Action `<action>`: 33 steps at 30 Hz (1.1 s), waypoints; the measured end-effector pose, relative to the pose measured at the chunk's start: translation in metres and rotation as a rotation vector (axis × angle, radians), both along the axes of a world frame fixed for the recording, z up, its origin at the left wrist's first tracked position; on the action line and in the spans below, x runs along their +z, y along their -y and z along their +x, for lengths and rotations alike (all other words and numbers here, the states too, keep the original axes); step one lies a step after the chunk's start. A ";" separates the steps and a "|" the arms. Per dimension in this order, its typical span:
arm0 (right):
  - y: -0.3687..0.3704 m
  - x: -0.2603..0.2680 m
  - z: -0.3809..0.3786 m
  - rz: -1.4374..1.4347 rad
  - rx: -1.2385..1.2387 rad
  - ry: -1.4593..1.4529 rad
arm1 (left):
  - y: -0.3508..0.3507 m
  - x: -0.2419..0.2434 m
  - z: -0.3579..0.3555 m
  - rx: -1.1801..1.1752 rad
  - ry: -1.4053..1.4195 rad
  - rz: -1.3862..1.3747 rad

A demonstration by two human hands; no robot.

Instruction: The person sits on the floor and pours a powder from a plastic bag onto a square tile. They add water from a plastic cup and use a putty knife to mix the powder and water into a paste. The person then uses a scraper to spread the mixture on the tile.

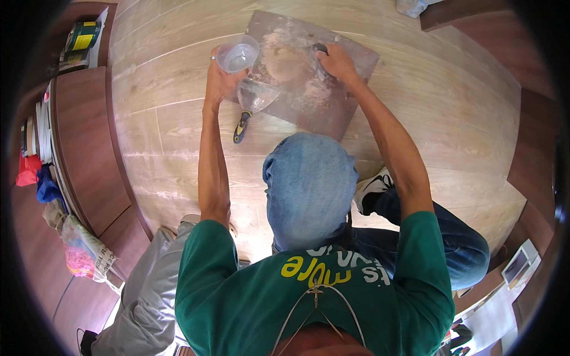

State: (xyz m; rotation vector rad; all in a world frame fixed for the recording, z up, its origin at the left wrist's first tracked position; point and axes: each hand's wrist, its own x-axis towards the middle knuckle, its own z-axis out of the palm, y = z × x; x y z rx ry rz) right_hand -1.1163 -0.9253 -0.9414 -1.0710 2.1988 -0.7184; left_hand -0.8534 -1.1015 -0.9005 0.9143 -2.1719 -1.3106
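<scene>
My left hand point(222, 82) grips a clear plastic container point(239, 55), which looks to hold some clear liquid. My right hand point(337, 63) is closed around the dark handle of a scraper or trowel point(321, 48), whose blade is hard to make out against the board. Under both tools lies a flat brownish board point(331, 118), set at an angle on the floor. A mound of pale powder point(285, 62) is spread over its middle, with more powder near my right hand. A wide putty knife point(258, 94) with a black and yellow handle rests partly on the board's near left edge.
Wood-look floor tiles point(178, 124) surround the board. At left stand brown cabinets point(84, 133), with cans point(83, 35) on a shelf and plastic bags point(84, 249) hanging. Another person's grey-trousered leg point(151, 285) is close at my lower left. My denim-covered knee point(311, 187) rises before the board.
</scene>
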 end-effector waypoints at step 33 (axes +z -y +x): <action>0.029 0.037 0.040 -0.041 0.361 -0.294 | -0.008 -0.052 -0.005 0.272 -0.225 0.106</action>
